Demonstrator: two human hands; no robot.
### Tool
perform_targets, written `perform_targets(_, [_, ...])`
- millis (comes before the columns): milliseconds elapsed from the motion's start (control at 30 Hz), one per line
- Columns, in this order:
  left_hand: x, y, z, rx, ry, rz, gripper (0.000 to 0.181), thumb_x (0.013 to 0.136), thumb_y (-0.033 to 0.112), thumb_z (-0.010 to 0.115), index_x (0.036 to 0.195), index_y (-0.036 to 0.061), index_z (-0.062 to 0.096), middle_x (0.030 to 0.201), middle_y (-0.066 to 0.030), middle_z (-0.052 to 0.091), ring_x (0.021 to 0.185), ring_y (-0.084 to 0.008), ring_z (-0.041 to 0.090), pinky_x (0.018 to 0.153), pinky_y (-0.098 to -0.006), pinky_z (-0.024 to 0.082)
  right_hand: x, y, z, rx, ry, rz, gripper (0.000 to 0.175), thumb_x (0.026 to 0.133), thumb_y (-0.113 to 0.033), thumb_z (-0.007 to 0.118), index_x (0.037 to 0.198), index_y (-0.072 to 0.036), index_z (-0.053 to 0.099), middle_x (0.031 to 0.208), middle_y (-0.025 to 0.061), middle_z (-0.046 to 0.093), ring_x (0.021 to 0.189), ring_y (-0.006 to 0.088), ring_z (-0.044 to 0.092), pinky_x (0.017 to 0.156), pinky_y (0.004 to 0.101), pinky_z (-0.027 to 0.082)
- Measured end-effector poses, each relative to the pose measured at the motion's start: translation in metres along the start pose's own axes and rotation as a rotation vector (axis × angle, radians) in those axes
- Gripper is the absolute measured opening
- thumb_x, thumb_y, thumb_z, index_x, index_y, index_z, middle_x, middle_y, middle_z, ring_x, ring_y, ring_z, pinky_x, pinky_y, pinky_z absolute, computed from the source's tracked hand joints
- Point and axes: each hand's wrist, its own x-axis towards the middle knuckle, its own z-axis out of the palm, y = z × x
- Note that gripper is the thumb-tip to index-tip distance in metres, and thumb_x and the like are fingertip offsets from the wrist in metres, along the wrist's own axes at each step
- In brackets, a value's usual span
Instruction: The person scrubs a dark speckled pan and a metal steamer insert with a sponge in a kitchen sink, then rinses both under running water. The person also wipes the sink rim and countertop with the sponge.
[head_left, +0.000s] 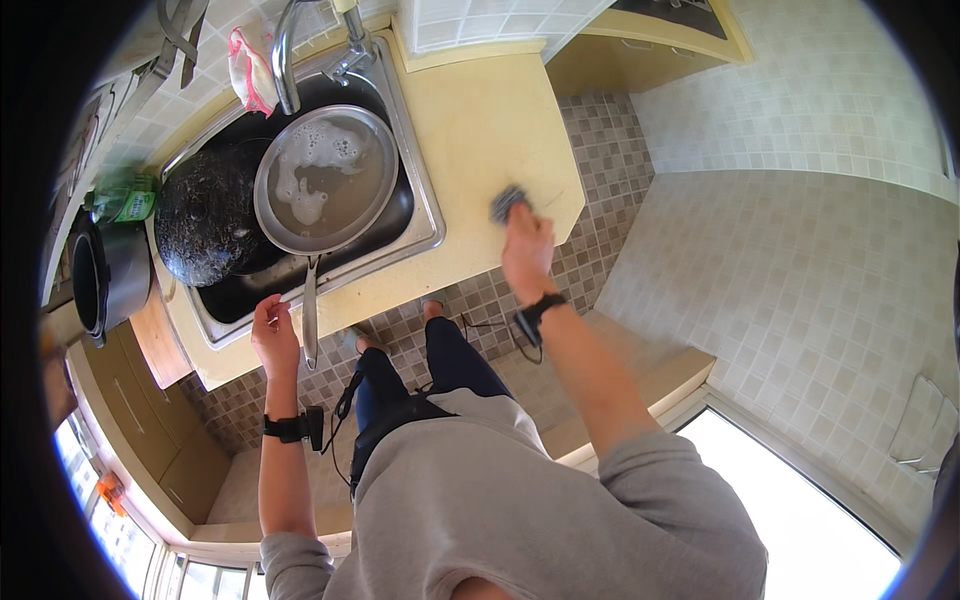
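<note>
My right hand (529, 251) holds a grey steel-wool scrubber (511, 205) near the outer end of the pale yellow countertop (487, 135). A little motion blur covers the scrubber. My left hand (274, 330) holds nothing; its fingers are loosely curled near the sink's front rim, left of the pan handle. A frying pan (326, 180) with cloudy, foamy water rests over the steel sink (431, 229), its handle reaching past the counter's front edge. Beside it in the sink lies a dark, rounded piece of cookware (206, 217) with suds on its surface.
The chrome faucet (285, 67) arches over the sink near a pink-edged cloth (252, 71). At the left stand a green bottle (126, 199) and a dark pot (112, 277). A tiled wall (757, 255) rises at the right. Cables hang near my wrists.
</note>
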Motion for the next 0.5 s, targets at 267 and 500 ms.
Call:
perform_targets(267, [-0.008,0.004,0.010,-0.060,-0.017,-0.054,0.025,0.098,0.001,0.061,0.121,0.0020,0.070,0.101,-0.0090,0.077,0.093,-0.0162,0.072,0.081,-0.0297,0.056,-0.018,-0.057,0.046,0.041,0.169,0.124,0.051,0.097,-0.008,0.059,0.146,0.004,0.051,0.157,0.0193,0.048,0.149,0.0479,0.038,0.122,0.0647,0.031])
perform_targets(500, [-0.017,0.018,0.005,0.029,-0.021,-0.055,0.023,0.098,0.004,0.062,0.120,0.0029,0.071,0.101,-0.0096,0.078,0.091,-0.0165,0.072,0.078,-0.0296,0.055,0.091,-0.179,0.081,0.662,0.252,-0.262,0.042,0.087,0.009,0.058,0.125,-0.004,0.069,0.123,0.0184,0.072,0.121,0.0424,0.064,0.104,0.0475,0.053])
